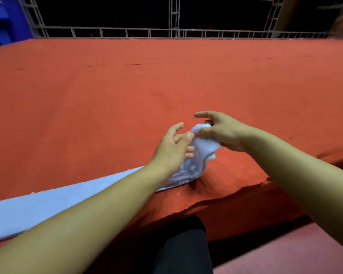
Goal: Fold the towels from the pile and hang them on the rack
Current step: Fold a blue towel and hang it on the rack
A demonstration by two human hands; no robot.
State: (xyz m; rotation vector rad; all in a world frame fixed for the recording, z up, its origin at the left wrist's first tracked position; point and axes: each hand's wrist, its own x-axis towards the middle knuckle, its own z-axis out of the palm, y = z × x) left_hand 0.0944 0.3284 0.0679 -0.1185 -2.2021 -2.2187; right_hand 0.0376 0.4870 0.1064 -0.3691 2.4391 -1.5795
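**Gathering one end of a towel at the table's near edge**

Our right hand pinches the raised end of a pale blue towel between thumb and curled fingers, with the index finger stretched out forward above it. Our left hand sits just beside it, fingers spread and loose, their tips touching the cloth without closing on it.

We judge this to be an early folding step: one end of the towel has been lifted, and we are hunting for its corner or edge so that we can bring it over the rest. Next, the left hand needs a firm pinch on the matching corner, so both hands can pull the end taut and square before laying it down. If we fold with the end still bunched, the crease will likely come out crooked.

In colour the towel is light blue, soft and slightly nubby, like terry. Most of it lies flat in a long strip along the near edge of the red-covered table, running out to our left, partly under the left forearm. Only the end near the hands is crumpled and lifted off the surface. Neither the pile nor a towel rack can be made out; a metal railing runs behind the table's far edge.
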